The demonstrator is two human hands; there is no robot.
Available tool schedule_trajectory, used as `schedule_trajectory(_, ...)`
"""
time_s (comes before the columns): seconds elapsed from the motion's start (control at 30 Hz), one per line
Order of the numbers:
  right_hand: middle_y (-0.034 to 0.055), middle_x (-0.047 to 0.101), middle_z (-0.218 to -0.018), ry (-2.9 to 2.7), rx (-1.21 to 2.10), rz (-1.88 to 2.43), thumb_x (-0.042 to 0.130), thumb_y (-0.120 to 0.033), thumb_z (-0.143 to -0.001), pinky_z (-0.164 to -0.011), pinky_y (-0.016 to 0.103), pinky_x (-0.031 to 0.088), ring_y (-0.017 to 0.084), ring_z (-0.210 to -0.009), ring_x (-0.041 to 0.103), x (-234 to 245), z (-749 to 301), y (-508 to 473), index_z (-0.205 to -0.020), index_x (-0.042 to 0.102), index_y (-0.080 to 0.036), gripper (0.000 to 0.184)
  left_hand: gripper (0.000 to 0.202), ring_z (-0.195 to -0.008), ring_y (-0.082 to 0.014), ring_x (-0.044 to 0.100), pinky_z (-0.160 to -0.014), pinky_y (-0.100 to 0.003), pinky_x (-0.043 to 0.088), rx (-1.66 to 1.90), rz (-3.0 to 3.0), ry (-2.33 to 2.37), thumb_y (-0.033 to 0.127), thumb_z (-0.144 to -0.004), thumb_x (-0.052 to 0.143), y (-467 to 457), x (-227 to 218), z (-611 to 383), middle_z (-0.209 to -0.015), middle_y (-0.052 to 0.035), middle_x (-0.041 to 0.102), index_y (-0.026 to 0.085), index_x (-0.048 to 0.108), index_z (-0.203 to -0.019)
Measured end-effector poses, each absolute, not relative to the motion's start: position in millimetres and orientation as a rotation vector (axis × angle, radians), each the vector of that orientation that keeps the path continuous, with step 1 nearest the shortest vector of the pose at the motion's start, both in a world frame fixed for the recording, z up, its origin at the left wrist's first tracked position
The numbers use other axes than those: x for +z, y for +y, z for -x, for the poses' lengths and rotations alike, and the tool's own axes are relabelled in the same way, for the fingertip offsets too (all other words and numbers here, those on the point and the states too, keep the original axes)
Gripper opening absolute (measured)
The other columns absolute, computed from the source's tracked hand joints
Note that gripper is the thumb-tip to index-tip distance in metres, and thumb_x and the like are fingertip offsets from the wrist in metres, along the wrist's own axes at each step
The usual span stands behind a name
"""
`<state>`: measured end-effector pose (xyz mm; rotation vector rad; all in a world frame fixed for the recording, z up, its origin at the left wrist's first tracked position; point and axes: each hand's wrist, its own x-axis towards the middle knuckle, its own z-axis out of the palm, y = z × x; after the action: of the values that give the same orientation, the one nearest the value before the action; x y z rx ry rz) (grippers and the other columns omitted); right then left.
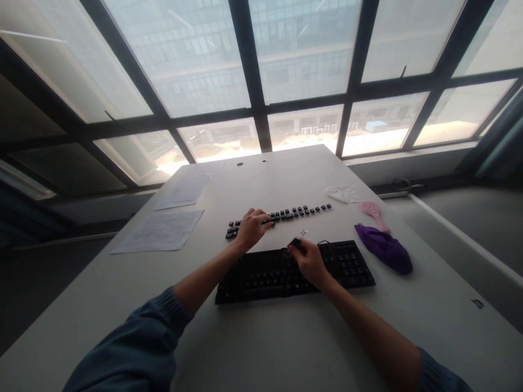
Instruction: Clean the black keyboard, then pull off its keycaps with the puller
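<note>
A black keyboard (261, 280) lies across the table before me, with part of its keys under my right hand. In my right hand (311, 264) is a keycap puller (301, 238) with a dark handle, its thin wire end pointing up and away from the keys. My left hand (252, 228) is beyond the keyboard's far edge, fingers curled down at a row of loose black keycaps (300, 211). A dark keycap (267, 221) shows at its fingertips; whether it is lifted I cannot tell. More keycaps (231, 231) sit left of that hand.
To the right lie a purple cloth pouch (384, 249), a pink hairbrush (373, 212) and a crumpled clear wrapper (342, 194). Printed sheets (158, 231) spread on the left of the white table (281, 174). A small dark item (477, 303) rests near the right edge.
</note>
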<state>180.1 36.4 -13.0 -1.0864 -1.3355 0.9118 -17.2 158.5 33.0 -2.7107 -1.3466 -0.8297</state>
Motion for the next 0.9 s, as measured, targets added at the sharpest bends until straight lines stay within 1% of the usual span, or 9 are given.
schedule_trajectory(0.1, 0.0032, 0.064, -0.072, -1.352, 0.896, 1.071, 0.061, -0.031, -0.087, -0.064, 0.028, 0.045, 0.018, -0.068, 0.057, -8, -180, 35, -0.083, 0.068, -0.016, 0.017, 0.015, -0.092, -0.0219, 0.056, -0.088, -0.037, 0.045, -0.872, 2.730, -1.318, 0.027, -0.091, 0.061, 130, 48, 17, -0.094, -0.0055, 0.069, 0.021, 0.074, -0.087)
schedule_trajectory(0.17, 0.0032, 0.064, -0.072, -1.381, 0.882, 1.067, 0.060, -0.030, -0.088, -0.065, 0.028, 0.045, 0.018, -0.069, 0.057, -5, -179, 33, -0.083, 0.068, -0.016, 0.017, 0.015, -0.091, -0.0208, 0.056, -0.088, -0.036, 0.044, -0.890, 2.774, -1.315, 0.025, -0.091, 0.060, 108, 52, 13, -0.093, -0.0048, 0.069, 0.021, 0.073, -0.085)
schedule_trajectory(0.27, 0.0036, 0.066, -0.074, -1.450, 0.841, 1.072, 0.060, -0.028, -0.088, -0.068, 0.029, 0.045, 0.019, -0.072, 0.058, 0, -181, 31, -0.083, 0.069, -0.016, 0.015, 0.012, -0.087, -0.0199, 0.057, -0.084, -0.035, 0.045, -0.875, 2.850, -1.344, 0.024, -0.089, 0.063, 76, 48, 4, -0.089, -0.0043, 0.068, 0.020, 0.072, -0.082)
schedule_trajectory(0.4, 0.0042, 0.067, -0.078, -1.523, 0.783, 1.080, 0.060, -0.026, -0.088, -0.072, 0.030, 0.046, 0.019, -0.074, 0.059, 3, -185, 27, -0.080, 0.069, -0.017, 0.015, 0.013, -0.083, -0.0194, 0.057, -0.081, -0.034, 0.045, -0.826, 2.878, -1.384, 0.022, -0.089, 0.063, 50, 39, -6, -0.083, -0.0041, 0.066, 0.019, 0.070, -0.078)
schedule_trajectory(0.5, 0.0046, 0.068, -0.080, -1.561, 0.773, 1.079, 0.060, -0.024, -0.088, -0.073, 0.031, 0.046, 0.019, -0.075, 0.059, 4, -190, 25, -0.081, 0.069, -0.017, 0.014, 0.013, -0.083, -0.0194, 0.057, -0.080, -0.034, 0.045, -0.845, 2.887, -1.422, 0.021, -0.088, 0.063, 43, 34, -5, -0.083, -0.0041, 0.066, 0.019, 0.069, -0.077)
schedule_trajectory(0.63, 0.0040, 0.067, -0.078, -1.583, 0.773, 1.086, 0.060, -0.021, -0.088, -0.072, 0.031, 0.046, 0.019, -0.074, 0.059, 3, -193, 25, -0.080, 0.069, -0.018, 0.013, 0.014, -0.086, -0.0197, 0.058, -0.082, -0.034, 0.046, -0.916, 2.896, -1.478, 0.022, -0.090, 0.060, 40, 25, -1, -0.087, -0.0045, 0.066, 0.020, 0.070, -0.081)
schedule_trajectory(0.77, 0.0033, 0.063, -0.076, -1.677, 0.770, 1.053, 0.057, -0.016, -0.088, -0.071, 0.029, 0.044, 0.018, -0.073, 0.056, 2, -193, 25, -0.075, 0.065, -0.018, 0.015, 0.014, -0.088, -0.0200, 0.058, -0.082, -0.034, 0.047, -0.938, 2.920, -1.491, 0.022, -0.090, 0.060, 40, 12, -1, -0.088, -0.0049, 0.065, 0.020, 0.070, -0.081)
schedule_trajectory(0.9, 0.0026, 0.057, -0.080, -1.809, 0.785, 1.011, 0.056, -0.017, -0.091, -0.071, 0.028, 0.043, 0.016, -0.074, 0.055, 2, -192, 25, -0.074, 0.062, -0.019, 0.018, 0.012, -0.089, -0.0200, 0.057, -0.082, -0.034, 0.047, -0.961, 2.928, -1.490, 0.022, -0.090, 0.061, 41, 6, -2, -0.087, -0.0045, 0.065, 0.020, 0.069, -0.081)
